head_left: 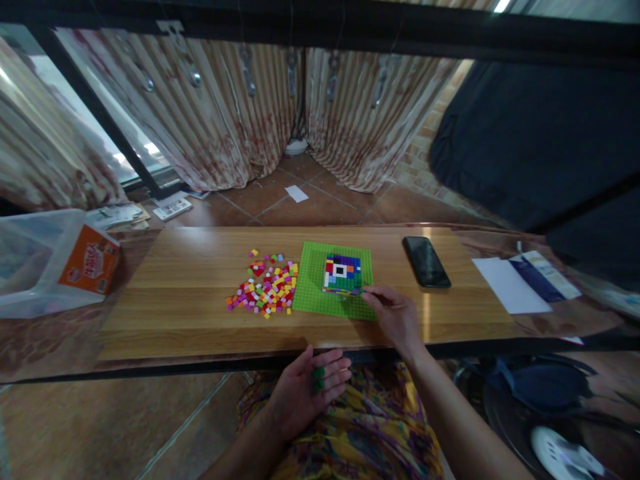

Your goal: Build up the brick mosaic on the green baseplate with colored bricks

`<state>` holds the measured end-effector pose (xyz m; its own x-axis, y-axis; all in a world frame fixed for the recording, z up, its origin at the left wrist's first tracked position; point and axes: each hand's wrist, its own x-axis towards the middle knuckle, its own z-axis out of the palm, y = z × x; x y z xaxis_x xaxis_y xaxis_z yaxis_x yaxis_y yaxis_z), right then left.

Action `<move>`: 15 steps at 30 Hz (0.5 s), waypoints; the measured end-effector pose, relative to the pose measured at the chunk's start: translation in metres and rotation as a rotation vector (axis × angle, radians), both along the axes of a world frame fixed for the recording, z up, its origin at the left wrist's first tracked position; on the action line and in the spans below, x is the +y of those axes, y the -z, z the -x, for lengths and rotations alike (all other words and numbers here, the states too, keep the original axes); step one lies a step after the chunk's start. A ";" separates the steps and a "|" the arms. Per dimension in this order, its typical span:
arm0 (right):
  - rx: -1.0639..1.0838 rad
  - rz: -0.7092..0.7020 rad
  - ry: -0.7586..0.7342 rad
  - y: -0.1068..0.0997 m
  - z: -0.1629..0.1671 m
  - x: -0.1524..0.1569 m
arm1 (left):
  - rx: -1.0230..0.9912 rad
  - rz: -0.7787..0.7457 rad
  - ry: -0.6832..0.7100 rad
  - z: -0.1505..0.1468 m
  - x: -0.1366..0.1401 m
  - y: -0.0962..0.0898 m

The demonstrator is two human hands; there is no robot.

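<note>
A green baseplate [309, 283] lies on the wooden board, bearing a square build of small building bricks [350, 280]. Its top shows blue, green, red, orange and white, with a black square framed in white. At the build's near right corner, my right hand [397, 317] pinches a small building brick [363, 291], mostly hidden by the fingertips. My left hand [305, 390] is palm up in front of the board's near edge, with several green building bricks [319, 379] lying on its fingers. A loose heap of bricks [273, 288], yellow, red, pink and white, spreads left of the baseplate.
A black phone [427, 261] lies on the board's right part. Beyond the board are white papers [510, 285] on the right and a clear plastic box [35, 260] with an orange label on the left. Striped curtains [225, 120] hang behind.
</note>
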<state>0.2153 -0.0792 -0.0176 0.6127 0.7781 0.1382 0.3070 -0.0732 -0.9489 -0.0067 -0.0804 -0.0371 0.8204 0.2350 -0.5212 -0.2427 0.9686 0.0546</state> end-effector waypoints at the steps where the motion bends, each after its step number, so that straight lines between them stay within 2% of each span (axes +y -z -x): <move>1: 0.007 0.009 -0.010 0.001 0.000 0.002 | 0.002 -0.001 0.003 0.000 0.000 0.000; 8: 0.047 0.034 -0.045 0.001 -0.003 0.015 | -0.028 -0.005 0.019 0.001 0.000 0.006; 15: 0.366 0.014 -0.079 -0.002 -0.007 0.023 | -0.043 0.013 0.020 0.001 0.001 0.009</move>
<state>0.2219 -0.0564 -0.0155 0.5579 0.8250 -0.0901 -0.0473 -0.0768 -0.9959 -0.0073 -0.0796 -0.0459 0.8465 0.2122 -0.4882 -0.2254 0.9737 0.0324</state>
